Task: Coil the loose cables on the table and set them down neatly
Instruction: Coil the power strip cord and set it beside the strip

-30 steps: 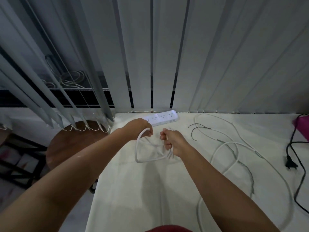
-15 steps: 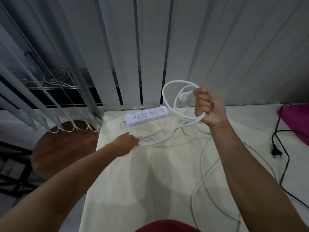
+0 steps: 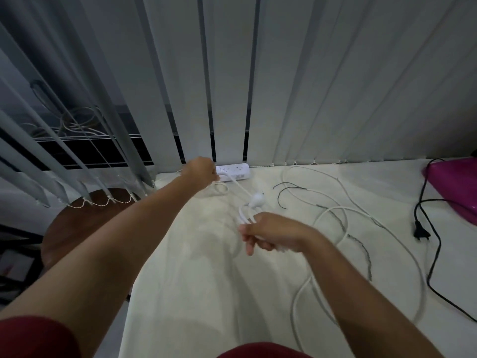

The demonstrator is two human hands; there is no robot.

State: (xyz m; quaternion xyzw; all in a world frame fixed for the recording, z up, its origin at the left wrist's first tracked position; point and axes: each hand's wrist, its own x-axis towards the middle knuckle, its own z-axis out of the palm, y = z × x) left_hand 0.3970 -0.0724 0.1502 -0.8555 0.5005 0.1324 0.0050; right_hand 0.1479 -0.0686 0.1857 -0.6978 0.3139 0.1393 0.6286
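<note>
A round wooden stool stands off the bench's left edge. At the far edge near the left corner, the left hand is clenched on the white cord beside the power strip. Mid-bench, the right hand grasps the cord's gathered loops, its white plug poking out above. Further right a loose white cable sprawls, and a black cable lies near the right edge

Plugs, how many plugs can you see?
2. A white plug sticks out just beyond the right hand; a black plug lies far right on the table. More may be hidden.
</note>
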